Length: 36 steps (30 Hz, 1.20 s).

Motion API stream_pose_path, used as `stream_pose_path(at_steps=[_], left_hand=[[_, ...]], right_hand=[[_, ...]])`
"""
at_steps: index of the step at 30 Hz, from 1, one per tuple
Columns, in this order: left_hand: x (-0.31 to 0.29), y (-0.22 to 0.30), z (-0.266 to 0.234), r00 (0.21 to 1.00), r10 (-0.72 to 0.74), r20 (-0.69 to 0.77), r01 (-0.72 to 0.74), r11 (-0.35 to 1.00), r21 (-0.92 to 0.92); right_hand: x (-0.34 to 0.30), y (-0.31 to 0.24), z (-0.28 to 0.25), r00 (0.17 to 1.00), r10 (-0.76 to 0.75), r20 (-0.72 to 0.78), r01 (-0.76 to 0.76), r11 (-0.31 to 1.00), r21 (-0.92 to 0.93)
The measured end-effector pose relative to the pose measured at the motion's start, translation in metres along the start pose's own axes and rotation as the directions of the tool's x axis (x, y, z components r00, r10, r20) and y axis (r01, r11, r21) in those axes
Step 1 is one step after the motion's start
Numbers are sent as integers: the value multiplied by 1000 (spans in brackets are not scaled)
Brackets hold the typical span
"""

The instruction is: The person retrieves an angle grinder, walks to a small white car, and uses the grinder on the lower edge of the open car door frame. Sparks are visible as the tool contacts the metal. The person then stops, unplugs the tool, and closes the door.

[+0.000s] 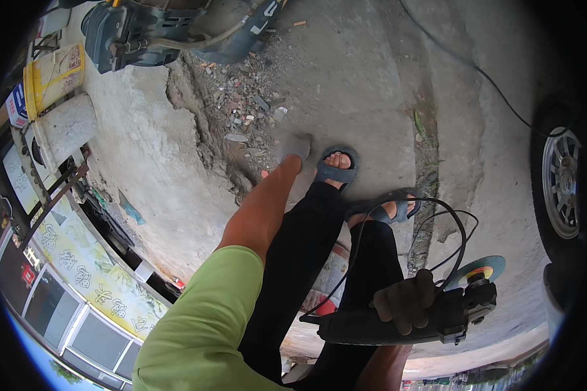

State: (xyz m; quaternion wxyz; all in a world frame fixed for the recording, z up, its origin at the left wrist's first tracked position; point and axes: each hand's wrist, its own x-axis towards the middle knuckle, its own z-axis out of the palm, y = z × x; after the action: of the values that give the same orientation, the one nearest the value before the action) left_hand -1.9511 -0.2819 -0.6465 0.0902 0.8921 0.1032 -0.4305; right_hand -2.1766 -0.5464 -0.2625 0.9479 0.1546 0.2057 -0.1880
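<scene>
Head view, looking down on a cracked concrete floor [372, 85], pale and rough, with a broken edge and a strip of rubble and small debris running from upper centre toward mid-frame. A car wheel [559, 186] with a silver spoked rim stands at the right edge. A dark grey machine housing [134, 32] sits at upper left, above a yellow container [55, 72].

The person's legs, in black trousers and grey open sandals [338, 171], fill the centre.

The angle grinder [404, 319] lies low and right in the frame, held level. Its body is a long, dark, rigid cylinder; its head carries a thin, flat, grey-green abrasive disc [484, 268]. Such a tool is judged fairly heavy and nose-weighted, stiff throughout, while the disc is brittle and should never be gripped. The safest hold is around the mid-body, as shown. A black power cord [437, 215] loops loosely above it, limp and liable to snag.

The right hand [406, 301], gloved in dark fabric, is wrapped closed around the grinder body. The left hand [292, 146], in a pale grey glove, reaches down toward the rubble; its grip cannot be made out.
</scene>
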Motion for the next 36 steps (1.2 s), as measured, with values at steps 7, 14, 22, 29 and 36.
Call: stream_pose_path(at_steps=[7,14,22,29,36], left_hand=[[-41,-18,-36,979,25,201,83,856,-509],[-205,14,-155,921,263,286,28,688,-725],[-258,-16,-214,894,263,362,-49,862,-504],[-269,-85,-284,959,170,225,-81,929,-360],[-266,-179,-555,930,-47,-366,-139,873,-467]], right_hand=[[-3,22,-2,993,84,-79,-91,992,-90],[19,47,-25,974,225,20,-217,957,-194],[36,69,-82,940,300,-163,-339,775,-533],[58,105,-83,938,324,-124,-346,871,-349],[66,136,-93,901,372,-222,-429,839,-335]])
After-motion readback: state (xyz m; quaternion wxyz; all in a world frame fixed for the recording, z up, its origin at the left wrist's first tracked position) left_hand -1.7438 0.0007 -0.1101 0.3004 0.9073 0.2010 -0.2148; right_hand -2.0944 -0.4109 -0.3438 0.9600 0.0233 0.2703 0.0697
